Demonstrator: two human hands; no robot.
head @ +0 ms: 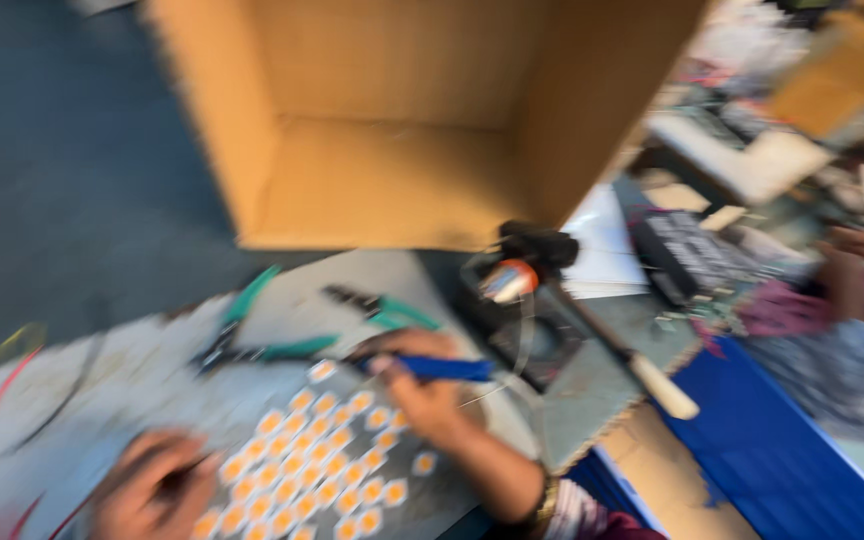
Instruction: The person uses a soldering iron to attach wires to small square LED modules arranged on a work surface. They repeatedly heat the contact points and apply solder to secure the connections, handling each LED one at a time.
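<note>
The picture is blurred by motion, so fine detail is lost. In the lower middle of the frame, the right hand (pixel 422 385) is closed around a blue-handled tool (pixel 442 369), which looks like a soldering iron, its tip directed toward the upper end of a grid of small white squares with orange centres (pixel 317 465). These squares are laid out in neat rows on a pale, worn work board (pixel 132 370) that fills the lower left of the frame. At the lower left, the left hand (pixel 147 495) is pressed down beside the grid with the fingers curled; something thin and dark may be pinched in it, but this cannot be told.

Just above the grid, two green-handled pliers (pixel 282 330) are lying on the board. A large open cardboard box (pixel 402 120) is seen across the top centre, and a black stand with an orange part (pixel 522 265) is placed to the right of the middle. Another person's arm (pixel 852 290) is visible at the right edge.

How many squares are already worked cannot be judged; no difference between them is shown, and the tool is held at the top row.
</note>
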